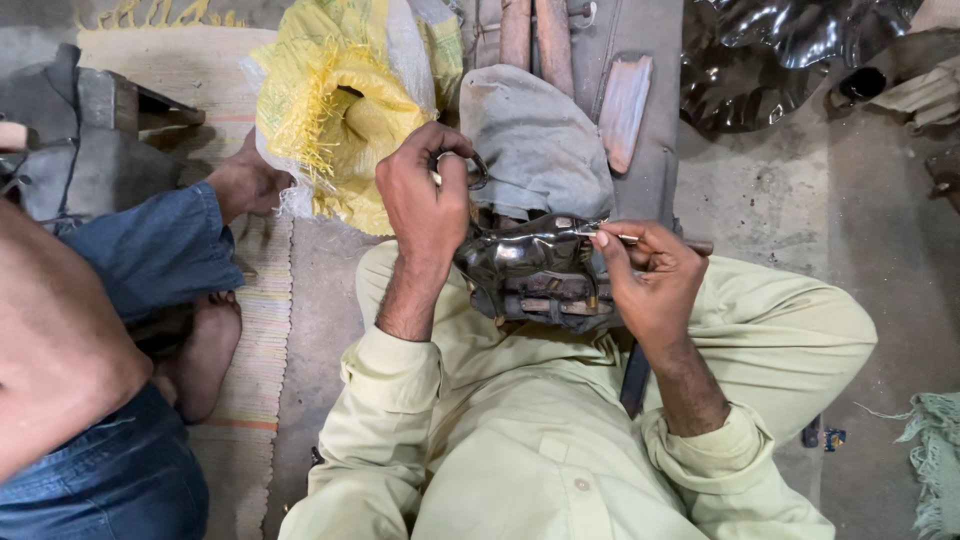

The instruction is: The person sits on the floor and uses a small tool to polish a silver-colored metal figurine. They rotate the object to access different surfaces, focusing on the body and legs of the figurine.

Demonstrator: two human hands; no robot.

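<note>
Fingers of the left hand (425, 200) clamp a metal ring (470, 170); right hand (650, 275) pinches a thin tool (655, 241), its tip touching the dark metal piece (530, 265) between both grips.

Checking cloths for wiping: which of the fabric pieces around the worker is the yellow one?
The yellow woven sack, frayed and bunched above the left hand. The folded cloth beside it is grey; the rag at far right is pale green.

Left hand (425, 195): raised in front of the body, back toward the camera, fingers curled tight in a closed grip; forearm bare, pale green sleeve pushed up to mid-forearm.

Right hand (650, 275): lower and apart from the left, thumb and forefinger pinched together, remaining fingers folded; wrist bent inward, sleeve cuffed near the elbow.
</note>
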